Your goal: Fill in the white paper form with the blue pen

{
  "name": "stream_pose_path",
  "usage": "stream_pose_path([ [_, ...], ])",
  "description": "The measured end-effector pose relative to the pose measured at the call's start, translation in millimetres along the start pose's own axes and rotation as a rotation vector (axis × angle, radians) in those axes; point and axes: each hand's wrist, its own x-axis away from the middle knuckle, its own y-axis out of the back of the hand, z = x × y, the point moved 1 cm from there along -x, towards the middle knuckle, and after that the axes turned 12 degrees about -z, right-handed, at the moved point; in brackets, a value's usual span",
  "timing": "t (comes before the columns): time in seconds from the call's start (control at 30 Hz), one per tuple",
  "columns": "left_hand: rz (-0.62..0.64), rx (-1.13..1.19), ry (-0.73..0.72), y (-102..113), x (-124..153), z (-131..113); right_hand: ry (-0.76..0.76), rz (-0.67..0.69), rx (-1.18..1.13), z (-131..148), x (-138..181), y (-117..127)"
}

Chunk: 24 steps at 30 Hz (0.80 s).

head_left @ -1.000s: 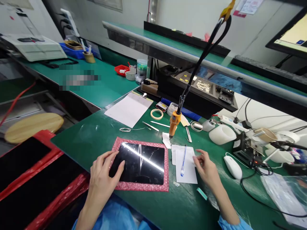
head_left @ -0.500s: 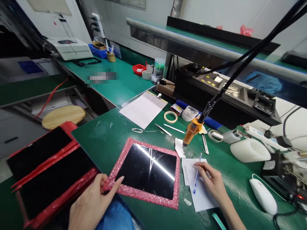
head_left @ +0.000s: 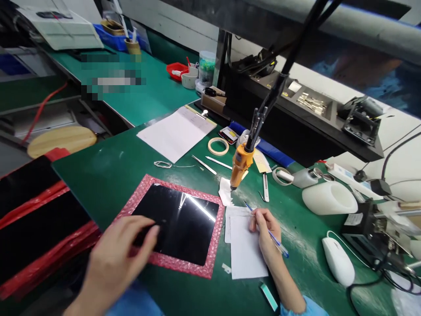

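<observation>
A black tablet point(head_left: 179, 221) lies face up on a pink bubble-wrap sheet point(head_left: 213, 245) on the green bench. My left hand point(head_left: 121, 254) rests on the tablet's near left corner, fingers bent, somewhat blurred. My right hand point(head_left: 266, 230) holds a blue pen point(head_left: 279, 246) over white paper slips point(head_left: 245, 250) to the right of the tablet. An orange electric screwdriver point(head_left: 239, 164) hangs on a black cable just beyond the slips.
A clipboard with paper point(head_left: 176, 136), tape rolls point(head_left: 217, 146), tweezers point(head_left: 204, 164) and a white mouse point(head_left: 338, 261) lie around. White cups point(head_left: 329, 197) and cabled equipment stand at the right. Red-wrapped black panels point(head_left: 36, 210) are stacked at the left. A black rack point(head_left: 296, 114) runs behind.
My right hand picked the pen up off the slips and now grips it. My left hand moved from the wrap's corner onto the tablet. The view swung left and down.
</observation>
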Motion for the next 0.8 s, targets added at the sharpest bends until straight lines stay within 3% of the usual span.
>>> stream_pose_path([
  [0.03, 0.09, 0.094, -0.15, -11.1, -4.3, -21.3, -0.004, -0.016, -0.011, -3.6, 2.0, -0.1],
  [0.13, 0.344, 0.222, -0.4, -47.2, -11.6, -78.0, -0.017, -0.043, -0.05, -7.5, 6.1, 2.5],
  [0.23, 0.452, 0.158, -0.517, -80.4, -18.7, -106.4, -0.031, -0.042, -0.076, -2.2, 6.0, 7.3],
  [0.47, 0.498, 0.132, -0.6, -118.7, -51.5, -99.3, 0.001, 0.074, -0.047, 11.3, -4.3, 13.7],
  [0.63, 0.535, 0.303, -0.619, -124.1, -56.8, -94.4, 0.022, 0.137, -0.055, 9.5, -12.0, 18.7],
  [0.8, 0.529, 0.287, -0.633, -120.7, -55.0, -93.2, -0.005, 0.114, -0.009, 1.6, -8.6, 19.0],
])
